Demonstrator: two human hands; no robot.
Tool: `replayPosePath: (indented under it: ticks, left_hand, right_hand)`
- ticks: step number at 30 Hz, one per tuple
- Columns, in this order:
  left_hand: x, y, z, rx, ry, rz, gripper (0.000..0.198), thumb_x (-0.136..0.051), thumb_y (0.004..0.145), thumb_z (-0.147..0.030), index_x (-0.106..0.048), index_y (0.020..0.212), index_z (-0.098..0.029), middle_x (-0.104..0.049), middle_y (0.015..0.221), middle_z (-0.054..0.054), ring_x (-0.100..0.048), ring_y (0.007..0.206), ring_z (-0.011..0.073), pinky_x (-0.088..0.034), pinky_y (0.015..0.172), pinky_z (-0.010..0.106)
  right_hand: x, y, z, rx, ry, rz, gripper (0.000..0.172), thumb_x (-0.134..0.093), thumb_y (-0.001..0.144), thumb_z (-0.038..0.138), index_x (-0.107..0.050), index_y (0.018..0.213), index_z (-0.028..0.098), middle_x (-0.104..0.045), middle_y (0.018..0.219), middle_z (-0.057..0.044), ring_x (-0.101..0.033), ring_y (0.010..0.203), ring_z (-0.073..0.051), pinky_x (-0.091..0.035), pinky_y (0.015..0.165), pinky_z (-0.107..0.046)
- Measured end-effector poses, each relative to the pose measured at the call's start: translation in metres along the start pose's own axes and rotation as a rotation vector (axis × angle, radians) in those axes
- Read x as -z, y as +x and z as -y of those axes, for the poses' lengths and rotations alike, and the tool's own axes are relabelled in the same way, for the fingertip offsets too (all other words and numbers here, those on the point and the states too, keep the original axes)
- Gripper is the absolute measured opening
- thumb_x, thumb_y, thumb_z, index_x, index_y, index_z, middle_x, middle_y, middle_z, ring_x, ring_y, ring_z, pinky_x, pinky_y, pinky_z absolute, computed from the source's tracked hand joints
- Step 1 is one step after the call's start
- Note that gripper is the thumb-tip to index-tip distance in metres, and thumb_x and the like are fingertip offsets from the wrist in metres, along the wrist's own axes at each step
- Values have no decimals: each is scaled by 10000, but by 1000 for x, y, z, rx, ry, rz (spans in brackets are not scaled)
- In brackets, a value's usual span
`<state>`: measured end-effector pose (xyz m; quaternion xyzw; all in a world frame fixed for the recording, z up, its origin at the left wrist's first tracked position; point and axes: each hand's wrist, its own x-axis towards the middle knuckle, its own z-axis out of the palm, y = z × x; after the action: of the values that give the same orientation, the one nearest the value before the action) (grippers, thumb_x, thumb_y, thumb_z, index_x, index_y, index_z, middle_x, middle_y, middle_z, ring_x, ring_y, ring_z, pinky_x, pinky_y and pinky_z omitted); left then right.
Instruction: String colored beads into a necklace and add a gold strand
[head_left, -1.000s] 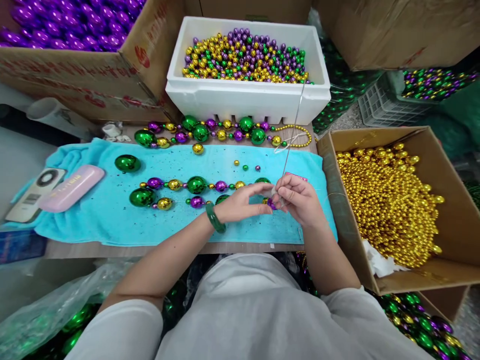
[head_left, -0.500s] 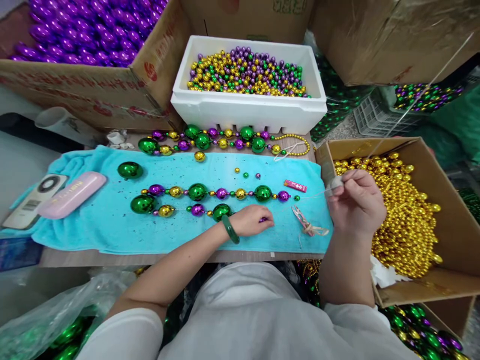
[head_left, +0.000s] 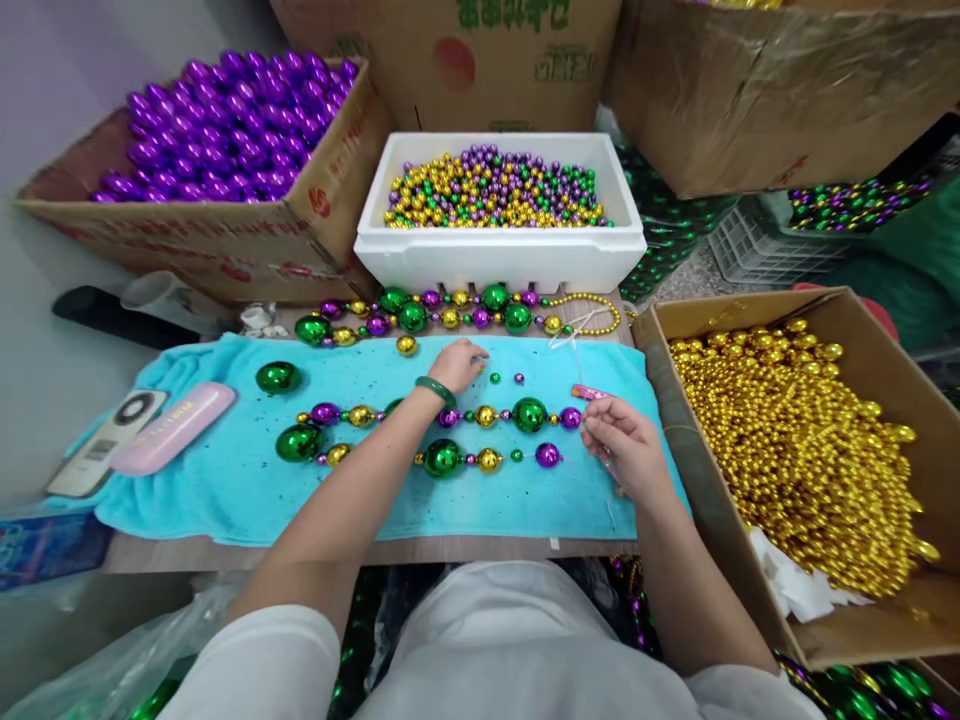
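Observation:
A half-strung strand of green, gold and purple beads (head_left: pixel 486 415) lies in two rows on the turquoise towel (head_left: pixel 225 480). My left hand (head_left: pixel 459 362), with a green bangle on the wrist, reaches over the strand. Its fingers are curled down onto the towel beside two small loose beads (head_left: pixel 495 378). What they pinch is hidden. My right hand (head_left: pixel 622 445) rests at the strand's right end, close to the last purple bead (head_left: pixel 570 417). Its thumb and fingers are pinched on the thread there. A small red packet (head_left: pixel 589 392) lies just above that hand.
A finished strand (head_left: pixel 450 318) lies behind the towel, before a white foam box (head_left: pixel 499 260) of mixed beads. A carton of gold beads (head_left: pixel 787 440) stands right, a carton of purple balls (head_left: pixel 225 130) back left. A loose green ball (head_left: pixel 277 377), pink case (head_left: pixel 172 428) and white device (head_left: pixel 105 440) lie left.
My left hand moved from the strand's lower row up to the loose beads. My right hand came back from over the gold carton to the strand's end. The lower row has gained beads.

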<state>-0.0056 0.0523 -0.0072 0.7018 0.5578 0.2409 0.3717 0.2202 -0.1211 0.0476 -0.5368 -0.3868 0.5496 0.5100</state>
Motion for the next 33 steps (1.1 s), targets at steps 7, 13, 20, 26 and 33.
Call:
replayPosePath:
  ticks: [7,13,20,26,33]
  left_hand:
    - [-7,-7,-1,44,-7,35,82,-707,590,-131,-668,548,-190,-633,741,57,-601,874,234,-408,960,353]
    - [8,-21,-3,162,-205,-65,116,-581,785,-176,-687,822,-147,-660,806,72,-635,820,182,-498,861,355]
    - [29,-45,-24,414,-1265,-70,91,-595,799,-93,-642,877,-97,-665,728,49,-643,644,89,-542,644,191]
    - [31,-50,-29,412,-1401,-55,166,-490,859,-57,-654,879,-62,-674,732,70,-656,666,98,-547,626,177]
    - [32,-52,-27,412,-1441,-49,203,-447,895,-84,-650,889,-78,-681,754,71,-639,619,79,-543,597,163]
  right_hand:
    - [-19,4,-12,-44,-62,25,201,-632,698,351,-582,775,172,-545,518,28,-446,445,-88,-323,414,-211]
    - [-23,8,-29,-62,-82,19,194,-625,679,343,-578,757,172,-531,511,33,-438,449,-91,-325,437,-220]
    - [-34,2,-47,-72,-77,87,183,-616,692,346,-568,697,169,-481,519,40,-415,457,-85,-302,443,-215]
    - [-42,0,-47,-86,-83,95,194,-615,698,356,-566,700,168,-476,512,42,-412,456,-85,-312,446,-216]
    - [-41,1,-46,-75,-92,75,184,-615,696,344,-574,695,165,-491,519,34,-424,459,-87,-317,445,-216]
